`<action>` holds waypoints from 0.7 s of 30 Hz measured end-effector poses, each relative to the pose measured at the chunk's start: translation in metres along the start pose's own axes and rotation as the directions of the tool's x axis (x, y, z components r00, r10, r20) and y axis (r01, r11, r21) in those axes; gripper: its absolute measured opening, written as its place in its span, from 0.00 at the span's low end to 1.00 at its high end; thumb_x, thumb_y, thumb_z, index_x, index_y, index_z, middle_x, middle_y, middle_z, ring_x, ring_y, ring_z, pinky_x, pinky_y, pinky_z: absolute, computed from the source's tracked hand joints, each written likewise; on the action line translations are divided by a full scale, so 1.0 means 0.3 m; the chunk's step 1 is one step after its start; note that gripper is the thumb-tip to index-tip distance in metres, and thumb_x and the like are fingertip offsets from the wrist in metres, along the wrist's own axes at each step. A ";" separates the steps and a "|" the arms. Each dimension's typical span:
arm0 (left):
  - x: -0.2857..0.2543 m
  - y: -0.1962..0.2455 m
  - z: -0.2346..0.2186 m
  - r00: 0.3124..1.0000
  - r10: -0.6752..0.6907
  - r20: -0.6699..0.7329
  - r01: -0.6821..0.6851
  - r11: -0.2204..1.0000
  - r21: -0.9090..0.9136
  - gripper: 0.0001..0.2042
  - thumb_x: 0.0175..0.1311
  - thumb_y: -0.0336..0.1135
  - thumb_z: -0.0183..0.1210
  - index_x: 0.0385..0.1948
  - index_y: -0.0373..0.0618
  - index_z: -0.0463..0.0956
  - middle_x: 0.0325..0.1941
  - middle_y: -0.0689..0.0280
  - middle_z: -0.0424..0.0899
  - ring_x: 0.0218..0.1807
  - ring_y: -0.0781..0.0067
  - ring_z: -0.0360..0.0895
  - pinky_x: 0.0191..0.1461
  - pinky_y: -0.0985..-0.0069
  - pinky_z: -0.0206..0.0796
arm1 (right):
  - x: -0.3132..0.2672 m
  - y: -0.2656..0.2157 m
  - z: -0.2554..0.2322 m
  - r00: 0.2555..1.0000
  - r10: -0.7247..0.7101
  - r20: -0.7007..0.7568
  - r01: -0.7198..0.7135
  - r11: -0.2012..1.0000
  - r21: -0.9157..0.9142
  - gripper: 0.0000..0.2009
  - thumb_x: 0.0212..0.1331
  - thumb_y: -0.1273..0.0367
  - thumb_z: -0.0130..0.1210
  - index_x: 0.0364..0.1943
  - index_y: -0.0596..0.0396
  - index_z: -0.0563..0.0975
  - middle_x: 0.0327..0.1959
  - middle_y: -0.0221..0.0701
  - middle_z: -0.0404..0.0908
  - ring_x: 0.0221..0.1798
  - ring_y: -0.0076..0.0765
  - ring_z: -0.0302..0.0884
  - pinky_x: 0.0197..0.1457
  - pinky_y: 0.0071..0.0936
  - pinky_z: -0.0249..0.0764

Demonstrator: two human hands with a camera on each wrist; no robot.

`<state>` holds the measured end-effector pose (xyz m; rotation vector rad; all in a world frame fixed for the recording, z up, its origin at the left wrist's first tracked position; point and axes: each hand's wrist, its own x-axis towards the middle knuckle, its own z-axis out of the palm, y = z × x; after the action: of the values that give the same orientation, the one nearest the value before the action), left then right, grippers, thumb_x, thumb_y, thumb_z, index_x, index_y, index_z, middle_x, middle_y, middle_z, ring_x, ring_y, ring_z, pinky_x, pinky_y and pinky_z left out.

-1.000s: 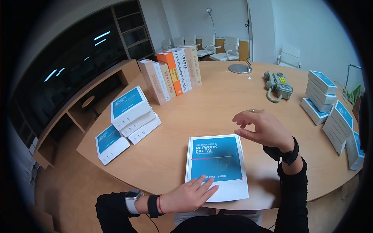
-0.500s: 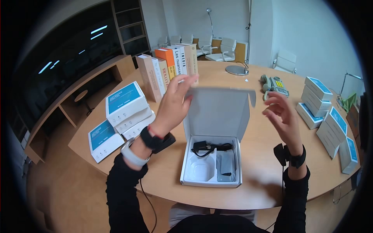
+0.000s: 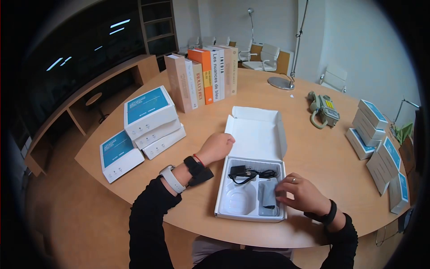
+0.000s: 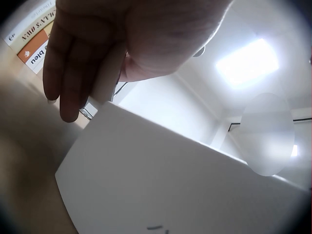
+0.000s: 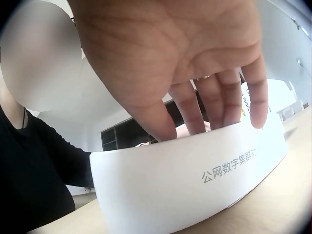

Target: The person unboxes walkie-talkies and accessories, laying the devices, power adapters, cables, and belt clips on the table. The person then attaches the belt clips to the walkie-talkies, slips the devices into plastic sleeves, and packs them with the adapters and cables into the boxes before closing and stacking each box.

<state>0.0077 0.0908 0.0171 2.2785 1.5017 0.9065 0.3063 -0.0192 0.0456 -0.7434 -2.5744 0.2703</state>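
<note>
An open white box (image 3: pixel 218 197) stands on the table with its lid (image 3: pixel 255 134) tipped back. In it lie a black adapter with cable (image 3: pixel 242 172) and, at the right, a grey wrapped device (image 3: pixel 267 197). My left hand (image 3: pixel 217 147) is at the lid's left hinge side, fingers loosely bent; in the left wrist view the hand (image 4: pixel 122 44) is beside a box corner. Whether it touches the lid is unclear. My right hand (image 3: pixel 302 193) reaches over the right wall, fingertips at the wrapped device. The right wrist view shows the hand (image 5: pixel 180 63) with fingertips hidden behind the wall.
Stacked blue-and-white boxes (image 3: pixel 150 110) stand at the left, more boxes (image 3: pixel 386 157) at the right. A row of books (image 3: pixel 201 80), a lamp base (image 3: pixel 281 83) and a green telephone (image 3: pixel 323 109) are farther back on the table (image 3: pixel 197 215).
The closed box has been opened and its lid has swung back and down. My left hand has come down from the lid's top to its left side; my right hand has lowered to the wrapped device.
</note>
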 end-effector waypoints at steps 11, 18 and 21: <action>-0.066 0.095 0.058 0.996 0.086 0.011 -0.087 0.991 0.100 0.10 0.55 0.32 0.49 0.31 0.41 0.80 0.24 0.55 0.81 0.28 0.54 0.78 0.35 0.62 0.70 | 0.047 -0.149 0.043 0.980 -0.116 0.164 0.147 0.970 -0.192 0.20 0.49 0.59 0.60 0.43 0.54 0.75 0.43 0.39 0.73 0.43 0.42 0.72 0.45 0.33 0.70; -0.074 0.116 0.056 0.992 0.106 0.063 -0.117 0.966 0.228 0.09 0.53 0.32 0.50 0.28 0.41 0.79 0.21 0.53 0.79 0.26 0.53 0.78 0.32 0.60 0.69 | 0.057 -0.136 0.020 0.918 0.024 0.395 0.090 0.960 -0.266 0.27 0.54 0.44 0.50 0.49 0.50 0.73 0.56 0.51 0.66 0.51 0.49 0.71 0.52 0.36 0.67; -0.084 0.130 0.038 0.986 0.154 0.060 -0.165 0.951 0.262 0.06 0.50 0.31 0.52 0.19 0.38 0.73 0.18 0.51 0.77 0.24 0.51 0.77 0.29 0.58 0.69 | 0.057 -0.125 0.014 0.882 -0.123 0.454 0.230 0.955 -0.189 0.28 0.55 0.43 0.48 0.50 0.48 0.74 0.57 0.52 0.65 0.52 0.51 0.71 0.52 0.37 0.68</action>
<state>0.0367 0.0528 0.0201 2.6254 1.5203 0.7314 0.2741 -0.0415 0.0594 -0.5670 -3.1265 0.0734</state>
